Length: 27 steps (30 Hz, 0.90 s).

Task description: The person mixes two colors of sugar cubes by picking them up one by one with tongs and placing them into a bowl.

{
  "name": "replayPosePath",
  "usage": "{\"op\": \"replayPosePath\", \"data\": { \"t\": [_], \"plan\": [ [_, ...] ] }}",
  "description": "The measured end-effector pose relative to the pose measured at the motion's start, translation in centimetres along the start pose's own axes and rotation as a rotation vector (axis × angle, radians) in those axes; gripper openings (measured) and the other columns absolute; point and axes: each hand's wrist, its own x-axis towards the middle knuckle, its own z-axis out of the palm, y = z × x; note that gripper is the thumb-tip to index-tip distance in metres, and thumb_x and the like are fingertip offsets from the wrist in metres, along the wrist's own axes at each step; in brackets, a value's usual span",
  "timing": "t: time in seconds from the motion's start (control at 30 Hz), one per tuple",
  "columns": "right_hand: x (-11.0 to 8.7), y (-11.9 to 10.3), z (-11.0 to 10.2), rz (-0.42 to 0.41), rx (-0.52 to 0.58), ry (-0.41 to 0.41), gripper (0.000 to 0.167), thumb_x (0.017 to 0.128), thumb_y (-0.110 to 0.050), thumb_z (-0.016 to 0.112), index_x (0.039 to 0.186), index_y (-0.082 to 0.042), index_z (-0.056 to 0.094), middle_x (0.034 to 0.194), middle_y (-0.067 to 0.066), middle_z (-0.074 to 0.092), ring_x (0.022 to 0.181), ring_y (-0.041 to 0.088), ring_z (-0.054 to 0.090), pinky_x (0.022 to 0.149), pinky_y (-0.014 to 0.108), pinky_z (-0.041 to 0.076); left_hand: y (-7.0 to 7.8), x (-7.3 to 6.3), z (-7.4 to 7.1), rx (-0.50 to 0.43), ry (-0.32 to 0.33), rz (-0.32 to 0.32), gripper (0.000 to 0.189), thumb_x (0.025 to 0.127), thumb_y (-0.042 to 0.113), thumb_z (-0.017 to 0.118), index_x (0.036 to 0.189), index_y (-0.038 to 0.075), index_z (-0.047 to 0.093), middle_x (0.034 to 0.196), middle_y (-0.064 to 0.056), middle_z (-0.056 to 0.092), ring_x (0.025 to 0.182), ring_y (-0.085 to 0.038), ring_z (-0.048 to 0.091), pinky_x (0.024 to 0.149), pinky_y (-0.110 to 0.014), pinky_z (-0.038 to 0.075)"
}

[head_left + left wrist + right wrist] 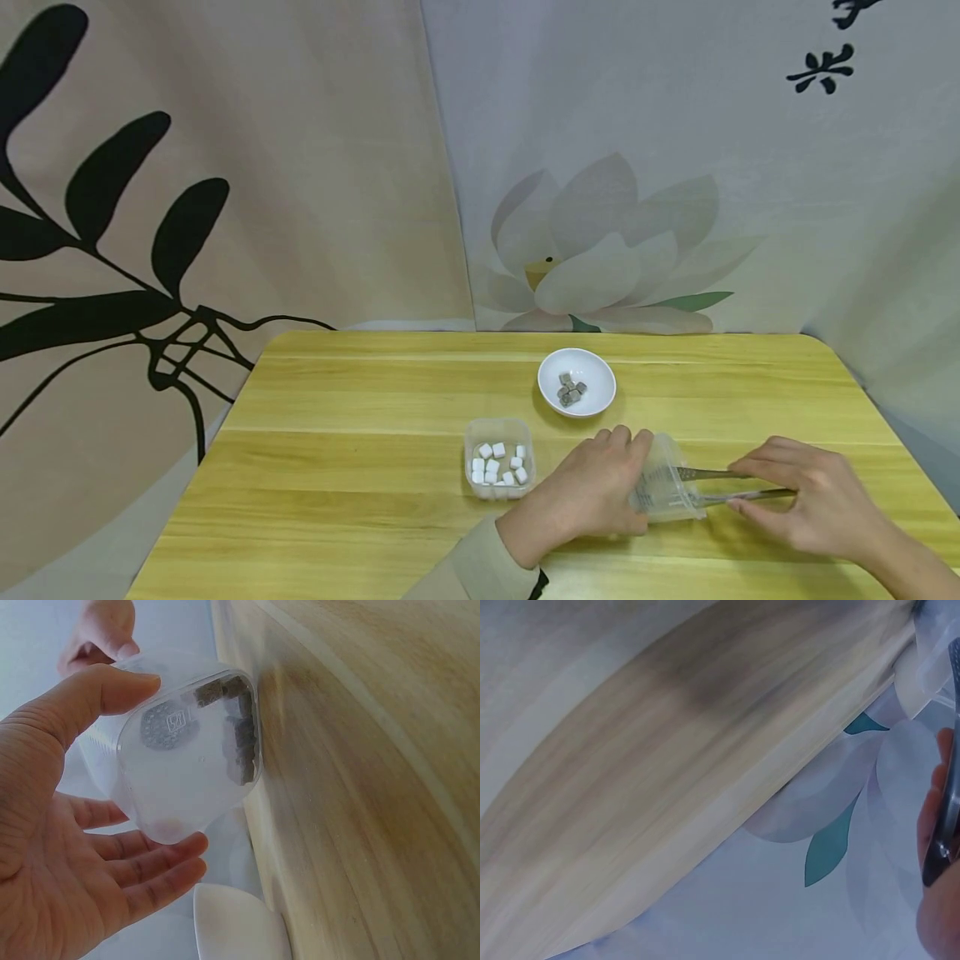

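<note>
My left hand (592, 492) grips a clear plastic container (667, 487) that lies tipped on its side, its mouth towards the right. Through its base, the left wrist view shows dark grey cubes (244, 735) gathered along the wall nearest the table. Metal tongs (708, 473) are held in my right hand (817, 496), thumb on one arm and fingers on the other. Their front ends reach into the container's mouth; whether they touch a cube cannot be seen. Only part of the tongs (951, 795) shows at the right wrist view's edge.
Behind my left hand stands a white bowl (600, 379) with several grey cubes (572, 390) in it. Left of that hand, a clear square tub (499, 429) holds several white cubes (492, 467). The wooden table (337, 500) ends at a printed curtain (360, 167).
</note>
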Motion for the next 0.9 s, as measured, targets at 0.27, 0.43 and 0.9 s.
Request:
{"op": "replayPosePath", "data": {
  "t": [0.27, 0.43, 0.9],
  "plan": [
    [0.7, -0.5, 0.0, 0.022, 0.029, -0.098, 0.031, 0.064, -0.031, 0.097, 0.089, -0.023, 0.080, 0.086, -0.016, 0.071, 0.070, 0.002, 0.063, 0.059, 0.015, 0.048, 0.1, 0.0, 0.0, -0.009, -0.005, 0.001, 0.078, 0.070, 0.049, 0.093, 0.127, 0.014, 0.052, 0.095, 0.007, 0.047, 0.082, -0.007, 0.044, 0.065, -0.018, 0.038],
    [1.0, -0.6, 0.4, 0.017, 0.040, -0.095, 0.025, 0.071, -0.033, 0.094, 0.089, -0.022, 0.080, 0.085, -0.015, 0.072, 0.069, 0.002, 0.063, 0.057, 0.015, 0.048, 0.1, 0.0, 0.0, -0.010, -0.006, 0.004, 0.078, 0.070, 0.048, 0.093, 0.126, 0.013, 0.052, 0.094, 0.006, 0.047, 0.081, -0.007, 0.044, 0.065, -0.018, 0.037],
    [1.2, -0.6, 0.5, 0.021, 0.023, -0.112, 0.024, 0.071, -0.033, 0.094, 0.088, -0.024, 0.080, 0.086, -0.016, 0.072, 0.069, 0.002, 0.063, 0.058, 0.015, 0.049, 0.0, 0.0, 0.0, -0.009, -0.006, 0.002, 0.076, 0.071, 0.047, 0.093, 0.125, 0.014, 0.052, 0.093, 0.006, 0.046, 0.080, -0.007, 0.043, 0.063, -0.018, 0.036]
  ]
}}
